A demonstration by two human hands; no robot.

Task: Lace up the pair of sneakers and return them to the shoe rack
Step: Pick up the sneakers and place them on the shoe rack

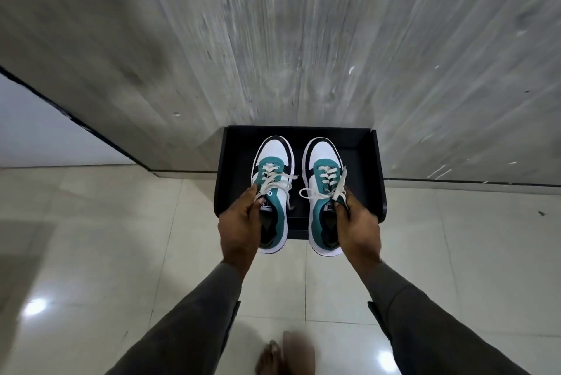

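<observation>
while a bare foot [274, 356] blurs at the bottom edge on the pale tiled floor [91, 253], two grey sleeves reach forward to the shoes. the left hand [239, 223] has its fingers curled into the collar of the left sneaker [271, 180], thumb on the outer side, and the right hand [358, 223] pinches the collar of the right sneaker [323, 189] the same way. both shoes point away, toes over the black shoe rack [379, 180], heels jutting past its near lip; whether the soles rest on it or hang just above, i cannot tell. both are threaded, and the white laces [315, 192] end in loose loops and tails that trail over the sides. beyond the rack stands a grey wood-grain wall [303, 40].

the likely trouble, as i judge it: letting go with the heels this far out could tip either shoe back off the lip onto the tiles. a dangling lace tail could catch under a sole or on the rack's edge as the pair slides in, dragging a bow undone. the streaked wall hints the head is moving, so placement may land crooked.
</observation>
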